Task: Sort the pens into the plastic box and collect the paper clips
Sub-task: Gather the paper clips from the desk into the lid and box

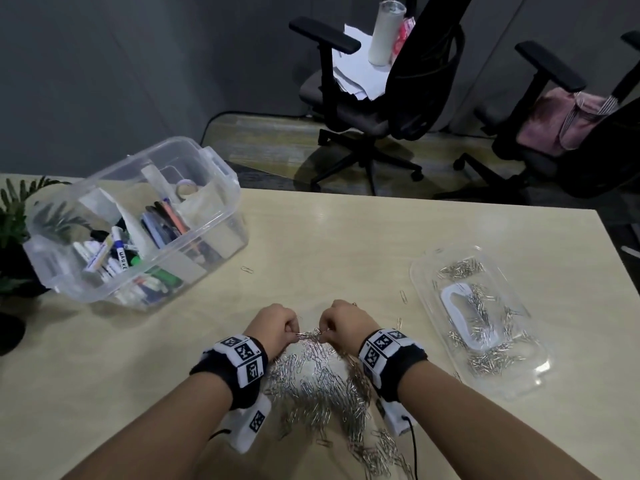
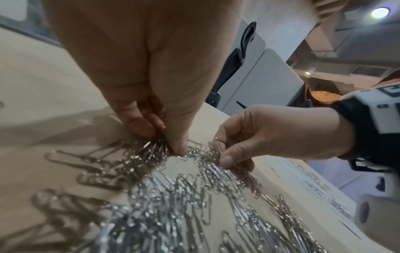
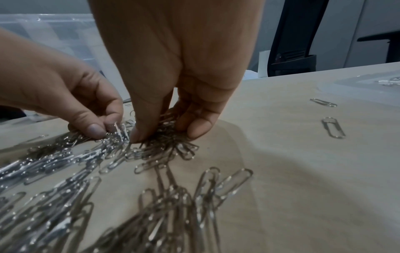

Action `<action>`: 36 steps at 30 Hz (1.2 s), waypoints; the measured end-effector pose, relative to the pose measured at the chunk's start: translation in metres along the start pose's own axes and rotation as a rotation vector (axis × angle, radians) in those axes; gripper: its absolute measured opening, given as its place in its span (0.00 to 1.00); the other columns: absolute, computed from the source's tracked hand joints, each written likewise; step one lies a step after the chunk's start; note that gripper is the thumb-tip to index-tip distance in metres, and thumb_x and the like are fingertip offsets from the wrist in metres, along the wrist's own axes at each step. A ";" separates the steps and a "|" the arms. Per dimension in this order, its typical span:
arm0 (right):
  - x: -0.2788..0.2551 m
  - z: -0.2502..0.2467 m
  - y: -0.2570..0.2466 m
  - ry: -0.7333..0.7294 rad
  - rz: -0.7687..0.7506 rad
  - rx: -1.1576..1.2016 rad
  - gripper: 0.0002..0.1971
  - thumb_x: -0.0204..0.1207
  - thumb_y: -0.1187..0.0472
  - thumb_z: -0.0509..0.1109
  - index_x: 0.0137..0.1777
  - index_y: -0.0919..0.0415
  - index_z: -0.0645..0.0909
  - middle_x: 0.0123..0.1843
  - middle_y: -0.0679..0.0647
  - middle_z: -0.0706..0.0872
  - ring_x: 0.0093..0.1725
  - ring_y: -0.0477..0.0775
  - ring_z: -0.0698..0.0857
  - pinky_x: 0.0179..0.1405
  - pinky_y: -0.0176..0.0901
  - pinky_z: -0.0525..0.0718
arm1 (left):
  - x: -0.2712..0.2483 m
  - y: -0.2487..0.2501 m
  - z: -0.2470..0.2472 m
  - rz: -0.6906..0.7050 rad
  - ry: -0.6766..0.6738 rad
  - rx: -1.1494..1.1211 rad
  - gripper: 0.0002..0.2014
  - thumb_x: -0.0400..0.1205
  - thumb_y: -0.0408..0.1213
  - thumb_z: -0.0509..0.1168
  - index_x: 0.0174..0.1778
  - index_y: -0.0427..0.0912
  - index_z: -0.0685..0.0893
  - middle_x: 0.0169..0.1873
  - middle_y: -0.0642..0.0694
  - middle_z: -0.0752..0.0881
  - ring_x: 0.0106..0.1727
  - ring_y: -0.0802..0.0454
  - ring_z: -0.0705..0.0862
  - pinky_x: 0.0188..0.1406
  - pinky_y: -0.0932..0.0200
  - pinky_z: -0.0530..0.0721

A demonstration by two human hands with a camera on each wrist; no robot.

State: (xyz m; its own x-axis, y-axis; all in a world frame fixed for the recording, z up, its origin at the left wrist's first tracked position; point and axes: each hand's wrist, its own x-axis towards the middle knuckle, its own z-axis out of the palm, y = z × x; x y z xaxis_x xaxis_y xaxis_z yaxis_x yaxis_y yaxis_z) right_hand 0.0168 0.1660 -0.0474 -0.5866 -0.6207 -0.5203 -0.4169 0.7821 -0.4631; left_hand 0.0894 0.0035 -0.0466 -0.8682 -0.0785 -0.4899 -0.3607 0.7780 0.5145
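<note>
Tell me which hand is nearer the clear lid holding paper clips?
Right. The right hand is on the lid's side; the left hand is beyond it, both pinching the paper clips.

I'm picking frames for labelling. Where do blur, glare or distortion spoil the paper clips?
Head view: wide-angle bending at the edges, glare on the clear lid, clip pile fairly sharp. Left wrist view: nearest paper clips blurred, ceiling lamp flares. Right wrist view: foreground clips soft, and the right hand shades them.

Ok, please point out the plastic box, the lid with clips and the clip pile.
plastic box [image 1: 221,174], head view, far rim.
lid [image 1: 540,372], head view, bare near corner.
clip pile [image 1: 322,386], head view, middle of the heap.
</note>
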 end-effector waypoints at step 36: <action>-0.022 0.008 0.002 0.027 -0.036 0.041 0.34 0.65 0.52 0.81 0.70 0.49 0.72 0.61 0.50 0.71 0.57 0.52 0.77 0.61 0.45 0.79 | -0.024 -0.023 -0.004 -0.135 0.156 0.005 0.39 0.66 0.42 0.81 0.72 0.45 0.72 0.62 0.50 0.72 0.66 0.49 0.72 0.69 0.56 0.73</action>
State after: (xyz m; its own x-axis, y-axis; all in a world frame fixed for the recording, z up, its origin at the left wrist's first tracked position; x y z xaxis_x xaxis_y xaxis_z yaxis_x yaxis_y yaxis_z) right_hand 0.0345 0.1811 -0.0423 -0.5907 -0.6462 -0.4832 -0.4096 0.7561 -0.5105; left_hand 0.1175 -0.0145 -0.0436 -0.8548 -0.2776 -0.4385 -0.4756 0.7572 0.4478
